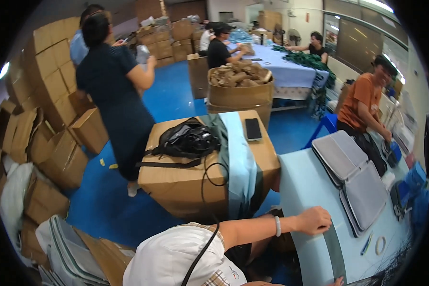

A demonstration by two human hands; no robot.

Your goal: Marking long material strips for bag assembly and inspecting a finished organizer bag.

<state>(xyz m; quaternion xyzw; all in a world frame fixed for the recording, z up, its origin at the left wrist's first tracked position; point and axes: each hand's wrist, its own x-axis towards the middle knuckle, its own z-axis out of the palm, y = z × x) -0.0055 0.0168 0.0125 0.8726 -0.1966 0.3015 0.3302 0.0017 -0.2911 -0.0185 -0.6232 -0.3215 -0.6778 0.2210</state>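
Observation:
My left arm, with a pale bracelet at the wrist, reaches right across the light blue table (298, 181). My left hand (313, 220) is closed at the far end of a dark grey-green fabric strip (335, 250), which lies along the table. At the bottom edge only the fingertips of my right hand (338, 280) show, touching the strip's near end; the rest is out of view. Beyond the strip lies an opened grey zip case (364, 190) with dark edging. A small blue-green tool (366, 244) and a tape roll (380, 245) lie beside it.
A large carton (186, 190) to the left bears a black bag (188, 138), a phone (253, 129) and blue and green cloth. A person in orange (362, 100) handles a dark blue bag opposite. Another person stands at left. Stacked cartons (55, 66) line the left side.

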